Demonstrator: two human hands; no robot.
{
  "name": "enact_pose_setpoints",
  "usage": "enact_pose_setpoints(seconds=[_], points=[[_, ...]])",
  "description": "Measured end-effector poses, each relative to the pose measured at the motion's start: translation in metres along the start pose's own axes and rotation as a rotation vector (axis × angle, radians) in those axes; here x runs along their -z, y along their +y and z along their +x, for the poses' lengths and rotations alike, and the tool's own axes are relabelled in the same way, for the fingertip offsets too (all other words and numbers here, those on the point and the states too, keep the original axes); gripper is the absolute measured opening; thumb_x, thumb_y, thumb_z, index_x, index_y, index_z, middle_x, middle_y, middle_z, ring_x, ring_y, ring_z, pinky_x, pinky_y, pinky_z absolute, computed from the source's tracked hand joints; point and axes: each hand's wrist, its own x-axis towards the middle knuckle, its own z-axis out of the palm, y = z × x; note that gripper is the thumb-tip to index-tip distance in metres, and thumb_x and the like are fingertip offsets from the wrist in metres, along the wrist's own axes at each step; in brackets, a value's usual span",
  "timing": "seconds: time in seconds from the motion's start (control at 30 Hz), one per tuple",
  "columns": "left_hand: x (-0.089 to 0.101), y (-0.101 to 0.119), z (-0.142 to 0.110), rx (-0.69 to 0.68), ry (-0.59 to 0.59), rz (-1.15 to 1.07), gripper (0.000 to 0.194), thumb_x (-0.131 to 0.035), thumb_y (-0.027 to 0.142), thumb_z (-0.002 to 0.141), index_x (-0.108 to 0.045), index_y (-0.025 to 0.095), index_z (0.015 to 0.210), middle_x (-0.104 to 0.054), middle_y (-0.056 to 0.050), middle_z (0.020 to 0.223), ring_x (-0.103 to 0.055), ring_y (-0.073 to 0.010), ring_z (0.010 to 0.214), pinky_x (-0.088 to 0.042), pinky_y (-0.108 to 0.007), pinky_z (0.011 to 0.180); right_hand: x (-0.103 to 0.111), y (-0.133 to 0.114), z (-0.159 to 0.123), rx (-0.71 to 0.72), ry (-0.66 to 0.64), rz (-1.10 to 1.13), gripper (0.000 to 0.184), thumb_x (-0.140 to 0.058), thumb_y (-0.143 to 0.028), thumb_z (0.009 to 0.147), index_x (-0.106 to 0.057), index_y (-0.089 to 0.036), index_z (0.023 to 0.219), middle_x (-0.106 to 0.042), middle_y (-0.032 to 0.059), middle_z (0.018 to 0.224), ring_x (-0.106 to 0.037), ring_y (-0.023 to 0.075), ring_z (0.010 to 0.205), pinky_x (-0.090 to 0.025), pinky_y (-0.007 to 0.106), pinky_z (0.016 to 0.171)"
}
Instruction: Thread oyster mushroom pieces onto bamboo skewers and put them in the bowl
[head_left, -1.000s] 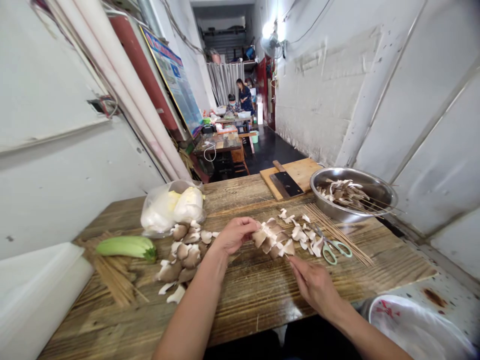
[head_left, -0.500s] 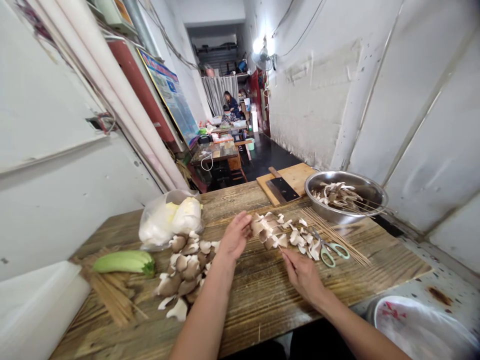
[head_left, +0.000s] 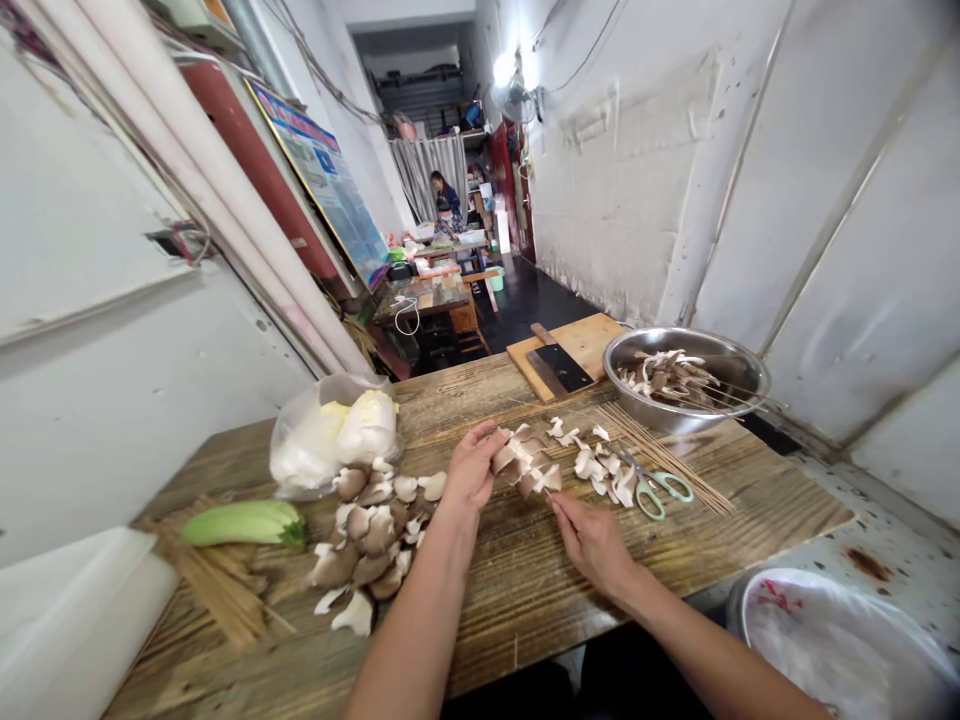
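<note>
Several grey-brown oyster mushroom pieces (head_left: 527, 462) are threaded close together on a thin wooden skewer (head_left: 550, 494) above the table. My right hand (head_left: 592, 538) pinches the skewer's near end. At the far left end of the row, my left hand (head_left: 471, 468) curls its fingers against the mushrooms; its fingertips are partly hidden. A heap of loose oyster mushrooms (head_left: 373, 545) lies left of my left forearm. Smaller mushroom scraps (head_left: 600, 470) are spread to the right of the skewer, beside scissors (head_left: 654, 490) with pale green handles.
Bare skewers (head_left: 667, 455) lie near a steel bowl (head_left: 686, 418) of skewered mushrooms. A cleaver (head_left: 559, 368) rests on a cutting board (head_left: 600, 340). Leftward are a bagged cabbage (head_left: 367, 425), a green gourd (head_left: 244, 523) and more skewers (head_left: 217, 590). People (head_left: 448, 205) are at a far table.
My left hand has closed in on the end of the mushroom row, its fingers now curled against it. The view has shifted slightly; the right hand keeps its pinch on the skewer.
</note>
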Motion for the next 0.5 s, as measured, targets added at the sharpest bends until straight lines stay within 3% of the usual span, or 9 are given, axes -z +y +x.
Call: enact_pose_setpoints(seconds=[0.2,0.5], points=[[0.001,-0.007,-0.001,-0.065,0.018,0.036,0.057,-0.079,0.018,0.049,-0.051,0.016,0.099,-0.059,0.004,0.064,-0.055,-0.0078,0.055,-0.043,-0.02,0.055,-0.002,-0.002,-0.002,-0.021,-0.005,0.03,0.022,-0.038,-0.015,0.09,-0.061,-0.014,0.093,-0.069,0.0075,0.076,-0.065,0.0146,0.061,-0.05,0.023,0.057],[-0.003,-0.019,0.003,-0.001,0.011,0.064,0.059,-0.079,0.019,0.05,-0.049,0.018,0.1,-0.058,0.004,0.069,-0.055,-0.0083,0.058,-0.042,-0.021,0.056,-0.007,0.005,-0.006,-0.066,-0.054,0.033,0.023,-0.038,-0.016,0.09,-0.061,-0.013,0.091,-0.068,0.0076,0.074,-0.063,0.0144,0.061,-0.049,0.023,0.059]])
